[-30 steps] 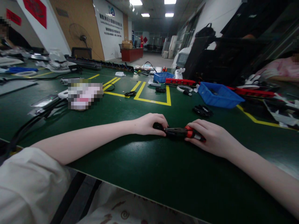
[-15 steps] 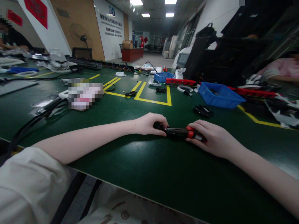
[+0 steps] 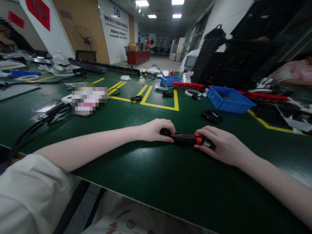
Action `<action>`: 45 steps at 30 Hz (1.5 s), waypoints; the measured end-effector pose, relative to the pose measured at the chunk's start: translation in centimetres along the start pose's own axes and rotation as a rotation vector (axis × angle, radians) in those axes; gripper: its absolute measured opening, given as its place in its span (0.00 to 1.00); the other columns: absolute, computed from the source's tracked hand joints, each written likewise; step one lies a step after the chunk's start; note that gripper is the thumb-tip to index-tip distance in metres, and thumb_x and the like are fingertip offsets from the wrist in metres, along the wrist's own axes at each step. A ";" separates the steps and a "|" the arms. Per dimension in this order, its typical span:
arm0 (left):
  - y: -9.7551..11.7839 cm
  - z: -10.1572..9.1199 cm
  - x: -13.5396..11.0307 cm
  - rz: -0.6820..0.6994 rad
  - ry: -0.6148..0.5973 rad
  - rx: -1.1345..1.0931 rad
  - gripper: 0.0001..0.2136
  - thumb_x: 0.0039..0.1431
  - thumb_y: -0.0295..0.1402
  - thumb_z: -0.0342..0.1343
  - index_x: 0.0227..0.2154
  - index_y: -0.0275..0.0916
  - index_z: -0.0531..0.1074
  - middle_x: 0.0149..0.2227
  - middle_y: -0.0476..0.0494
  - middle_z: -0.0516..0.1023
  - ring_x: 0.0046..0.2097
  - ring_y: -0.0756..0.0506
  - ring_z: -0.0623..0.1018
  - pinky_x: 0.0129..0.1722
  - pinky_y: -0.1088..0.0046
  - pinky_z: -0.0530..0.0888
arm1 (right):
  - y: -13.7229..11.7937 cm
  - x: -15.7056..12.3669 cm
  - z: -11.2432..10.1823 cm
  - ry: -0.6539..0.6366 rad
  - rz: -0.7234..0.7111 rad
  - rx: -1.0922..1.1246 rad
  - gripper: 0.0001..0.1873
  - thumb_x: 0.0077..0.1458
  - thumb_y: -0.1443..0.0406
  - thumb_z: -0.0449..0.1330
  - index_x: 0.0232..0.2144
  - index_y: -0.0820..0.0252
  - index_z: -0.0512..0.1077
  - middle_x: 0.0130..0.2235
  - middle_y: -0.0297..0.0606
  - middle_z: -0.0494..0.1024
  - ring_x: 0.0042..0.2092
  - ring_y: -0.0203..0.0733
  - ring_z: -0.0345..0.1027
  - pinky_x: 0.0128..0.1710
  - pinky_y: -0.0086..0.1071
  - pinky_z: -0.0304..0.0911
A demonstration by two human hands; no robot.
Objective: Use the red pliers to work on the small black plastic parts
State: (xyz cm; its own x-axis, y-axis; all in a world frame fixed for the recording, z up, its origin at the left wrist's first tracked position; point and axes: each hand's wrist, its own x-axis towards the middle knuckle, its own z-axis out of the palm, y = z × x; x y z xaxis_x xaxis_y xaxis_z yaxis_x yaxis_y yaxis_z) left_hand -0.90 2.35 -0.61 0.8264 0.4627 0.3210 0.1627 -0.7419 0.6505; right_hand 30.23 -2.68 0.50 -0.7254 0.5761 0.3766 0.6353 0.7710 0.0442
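Both my hands rest on the green table (image 3: 156, 182), joined by a black and red hand tool (image 3: 188, 139) that lies flat between them. My right hand (image 3: 223, 144) is closed around the tool's red end. My left hand (image 3: 156, 130) is curled over a small black part (image 3: 165, 132) at the tool's dark tip. How the tip meets the part is hidden under my fingers.
A blue bin (image 3: 227, 99) and a black clump of parts (image 3: 211, 115) lie beyond my right hand. Yellow tape lines (image 3: 159, 104) mark the table ahead. Black cables (image 3: 36, 125) run along the left. A smaller blue bin (image 3: 170, 80) and red strips (image 3: 188, 85) sit further back. Other people sit at both sides.
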 end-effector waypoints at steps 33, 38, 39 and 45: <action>-0.1 0.3 0.0 0.002 0.025 0.016 0.07 0.62 0.33 0.67 0.40 0.37 0.79 0.48 0.40 0.77 0.50 0.43 0.79 0.53 0.62 0.75 | 0.6 -0.2 -0.2 0.023 -0.097 -0.120 0.18 0.66 0.55 0.58 0.49 0.61 0.72 0.42 0.47 0.79 0.36 0.45 0.75 0.33 0.36 0.72; -0.1 0.3 0.1 -0.005 0.023 0.017 0.07 0.62 0.33 0.67 0.40 0.37 0.79 0.47 0.41 0.77 0.50 0.43 0.79 0.54 0.62 0.75 | 0.8 -0.3 0.1 0.014 -0.060 -0.089 0.18 0.66 0.53 0.58 0.49 0.61 0.72 0.43 0.46 0.79 0.37 0.45 0.76 0.34 0.37 0.72; -0.2 0.3 0.1 -0.005 0.023 0.011 0.07 0.62 0.33 0.67 0.40 0.37 0.79 0.47 0.41 0.77 0.49 0.43 0.79 0.54 0.61 0.75 | 0.8 -0.3 0.1 0.018 -0.051 -0.091 0.19 0.66 0.52 0.58 0.49 0.60 0.72 0.43 0.46 0.79 0.38 0.46 0.76 0.34 0.37 0.72; -0.3 0.3 0.1 0.021 0.024 -0.005 0.06 0.63 0.33 0.66 0.39 0.36 0.79 0.46 0.40 0.77 0.49 0.43 0.79 0.54 0.61 0.75 | 0.7 -0.5 0.2 0.108 -0.053 -0.182 0.19 0.66 0.52 0.58 0.50 0.59 0.71 0.44 0.47 0.80 0.39 0.49 0.76 0.36 0.40 0.70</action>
State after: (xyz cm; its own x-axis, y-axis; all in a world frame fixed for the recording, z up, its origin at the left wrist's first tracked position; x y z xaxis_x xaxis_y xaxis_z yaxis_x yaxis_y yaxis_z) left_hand -0.73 2.50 -1.00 0.8162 0.4587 0.3513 0.1424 -0.7490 0.6471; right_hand 31.03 -2.35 0.11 -0.7327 0.4964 0.4656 0.6416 0.7320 0.2293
